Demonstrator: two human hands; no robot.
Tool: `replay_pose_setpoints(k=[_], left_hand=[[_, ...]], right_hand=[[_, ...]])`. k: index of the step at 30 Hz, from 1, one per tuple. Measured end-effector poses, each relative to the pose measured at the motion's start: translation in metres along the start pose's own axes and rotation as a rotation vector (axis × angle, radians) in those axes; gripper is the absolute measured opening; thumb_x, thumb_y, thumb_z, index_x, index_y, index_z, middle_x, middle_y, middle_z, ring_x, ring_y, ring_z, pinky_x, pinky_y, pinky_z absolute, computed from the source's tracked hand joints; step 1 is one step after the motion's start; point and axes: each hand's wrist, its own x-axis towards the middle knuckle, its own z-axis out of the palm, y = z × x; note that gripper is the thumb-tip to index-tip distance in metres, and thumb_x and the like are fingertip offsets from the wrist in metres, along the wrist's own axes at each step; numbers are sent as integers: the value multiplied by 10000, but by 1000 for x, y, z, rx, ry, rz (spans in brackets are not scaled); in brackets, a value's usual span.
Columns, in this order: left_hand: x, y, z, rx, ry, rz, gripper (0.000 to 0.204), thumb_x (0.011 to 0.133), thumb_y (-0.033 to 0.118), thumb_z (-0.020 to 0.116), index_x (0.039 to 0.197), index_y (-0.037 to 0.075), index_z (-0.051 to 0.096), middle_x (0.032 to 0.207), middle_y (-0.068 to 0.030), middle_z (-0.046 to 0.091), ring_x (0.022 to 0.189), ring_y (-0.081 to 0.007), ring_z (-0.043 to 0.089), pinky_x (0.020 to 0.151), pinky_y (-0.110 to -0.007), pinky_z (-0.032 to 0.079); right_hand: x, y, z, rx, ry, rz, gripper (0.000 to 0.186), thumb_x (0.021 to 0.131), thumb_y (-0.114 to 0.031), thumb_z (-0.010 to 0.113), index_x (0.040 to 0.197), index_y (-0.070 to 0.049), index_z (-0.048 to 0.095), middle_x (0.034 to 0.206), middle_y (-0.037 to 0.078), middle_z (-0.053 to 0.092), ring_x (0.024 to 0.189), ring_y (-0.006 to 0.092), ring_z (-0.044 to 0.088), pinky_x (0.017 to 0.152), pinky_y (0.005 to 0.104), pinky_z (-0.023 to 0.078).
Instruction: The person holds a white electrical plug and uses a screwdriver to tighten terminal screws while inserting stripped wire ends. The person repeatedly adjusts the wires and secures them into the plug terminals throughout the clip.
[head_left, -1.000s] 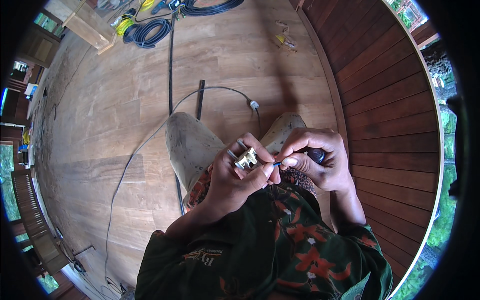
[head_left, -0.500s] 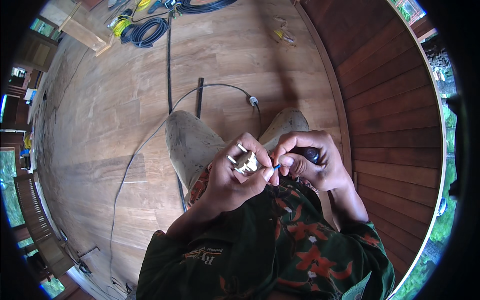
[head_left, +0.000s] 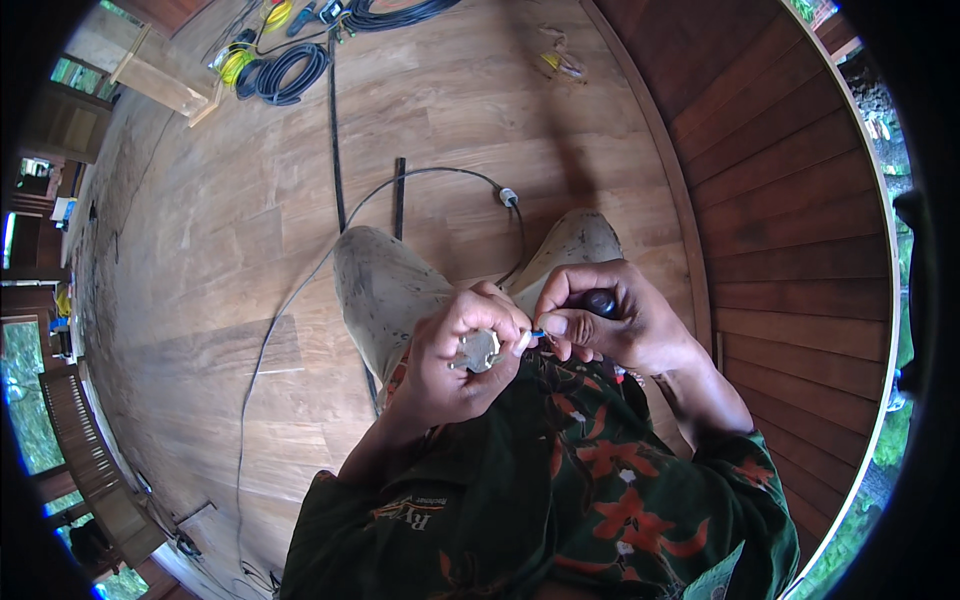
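Note:
My left hand (head_left: 445, 360) is closed around a pale two-pin electrical plug (head_left: 478, 351), which rests in the curl of its fingers. Close to its thumb tip, my right hand (head_left: 645, 325) pinches a short blue wire (head_left: 539, 333) between thumb and forefinger. Tucked in the right palm is a tool with a dark rounded handle (head_left: 600, 303); the rest of it is hidden. Both hands meet above my lap. Beyond them, a grey cable (head_left: 400, 174) passes through a small white fitting (head_left: 508, 197) and runs down between my knees, its end out of sight.
I sit on a wooden floor (head_left: 250, 200). A brown plank wall (head_left: 790, 215) rises close on the right. Coiled black cable (head_left: 290, 75) and yellow cable (head_left: 236, 66) lie at the far left, near a wooden post (head_left: 165, 80). A dark strip (head_left: 400, 195) lies ahead of my knees.
The plug has turned in my left hand, so its pins now point more to the left and lower. Both hands have shifted slightly left, with the blue wire still pinched in the right.

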Motion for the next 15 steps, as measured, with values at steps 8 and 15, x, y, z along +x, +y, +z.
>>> replay_pose_setpoints(k=[8, 15], left_hand=[[3, 1, -3, 205, -38, 95, 239, 934, -73, 660, 1058, 43, 493, 869, -119, 666, 793, -190, 628, 744, -349, 519], [0, -6, 7, -110, 181, -11, 190, 954, -52, 667, 1077, 12, 538, 923, -129, 704, 853, -156, 696, 766, -298, 558]], right_hand=[[1, 3, 3, 71, 37, 3, 118, 1038, -116, 651, 1030, -4, 689, 791, 11, 681, 661, 33, 577, 582, 207, 441], [4, 7, 9, -238, 309, -485, 139, 988, -94, 723, 1087, 0, 696, 912, 10, 706, 753, 43, 614, 619, 222, 462]])
